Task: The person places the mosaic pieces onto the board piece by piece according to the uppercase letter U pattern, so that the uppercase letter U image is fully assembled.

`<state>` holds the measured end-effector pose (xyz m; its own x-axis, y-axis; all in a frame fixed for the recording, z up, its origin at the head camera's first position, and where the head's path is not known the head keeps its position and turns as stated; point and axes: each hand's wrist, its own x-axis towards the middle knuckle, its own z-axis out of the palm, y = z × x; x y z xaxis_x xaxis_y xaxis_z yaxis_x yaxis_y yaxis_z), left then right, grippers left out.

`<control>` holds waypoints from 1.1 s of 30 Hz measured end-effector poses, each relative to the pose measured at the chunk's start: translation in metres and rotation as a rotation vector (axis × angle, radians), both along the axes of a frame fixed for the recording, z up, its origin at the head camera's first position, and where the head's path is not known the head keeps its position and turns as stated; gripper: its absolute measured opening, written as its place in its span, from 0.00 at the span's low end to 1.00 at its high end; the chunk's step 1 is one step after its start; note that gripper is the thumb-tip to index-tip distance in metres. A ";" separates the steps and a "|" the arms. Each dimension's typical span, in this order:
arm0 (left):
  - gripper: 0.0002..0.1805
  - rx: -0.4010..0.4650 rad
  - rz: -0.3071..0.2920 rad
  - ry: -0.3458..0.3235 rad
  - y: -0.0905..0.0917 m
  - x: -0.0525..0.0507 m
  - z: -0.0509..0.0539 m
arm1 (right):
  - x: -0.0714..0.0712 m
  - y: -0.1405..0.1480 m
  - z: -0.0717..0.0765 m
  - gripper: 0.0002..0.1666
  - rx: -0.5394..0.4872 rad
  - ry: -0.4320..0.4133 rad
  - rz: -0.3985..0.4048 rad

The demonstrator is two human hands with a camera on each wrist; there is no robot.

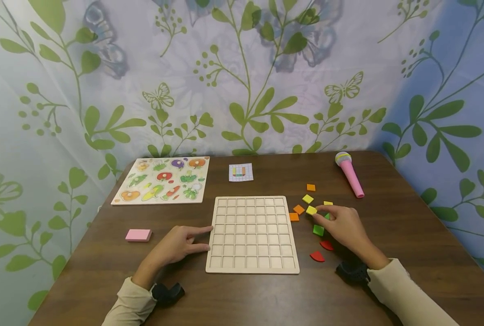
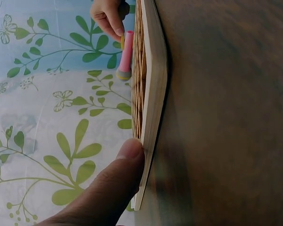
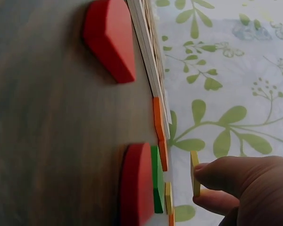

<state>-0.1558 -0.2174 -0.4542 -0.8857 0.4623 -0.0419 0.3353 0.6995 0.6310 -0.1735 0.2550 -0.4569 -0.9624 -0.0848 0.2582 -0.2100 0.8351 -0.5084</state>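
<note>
A pale wooden grid board [image 1: 252, 234] lies in the middle of the table. At its left edge my left hand [image 1: 176, 246] rests with forefinger and thumb straight against the rim; the left wrist view shows a finger [image 2: 127, 160] touching the wooden side. Right of the board, my right hand [image 1: 345, 225] pinches a yellow square tile [image 1: 311, 210] between thumb and fingertips, and in the right wrist view this tile [image 3: 195, 173] is held above the table. Around that hand lie orange tiles [image 1: 299, 209], another yellow tile [image 1: 308, 198], green tiles [image 1: 318, 230] and red quarter-round pieces [image 1: 317, 256].
A vegetable puzzle board [image 1: 160, 181] lies at the back left. Behind the grid board is a small pattern card [image 1: 240, 172]. A pink toy microphone [image 1: 351, 175] lies at the back right, and a pink block [image 1: 138, 235] sits at the left. A leaf-patterned curtain [image 1: 242, 77] hangs behind.
</note>
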 end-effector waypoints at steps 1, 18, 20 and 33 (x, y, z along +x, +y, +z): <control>0.31 -0.005 0.001 -0.001 0.000 0.000 0.000 | 0.000 -0.001 0.000 0.17 -0.001 -0.004 0.006; 0.31 -0.005 -0.003 0.003 -0.002 0.001 -0.003 | 0.004 -0.031 0.013 0.14 -0.001 0.014 0.096; 0.31 -0.010 -0.001 0.003 -0.002 0.001 -0.003 | 0.003 -0.033 0.014 0.14 -0.008 0.010 0.108; 0.32 -0.020 0.007 -0.011 -0.002 0.000 -0.003 | -0.004 -0.064 0.024 0.16 -0.080 -0.032 0.201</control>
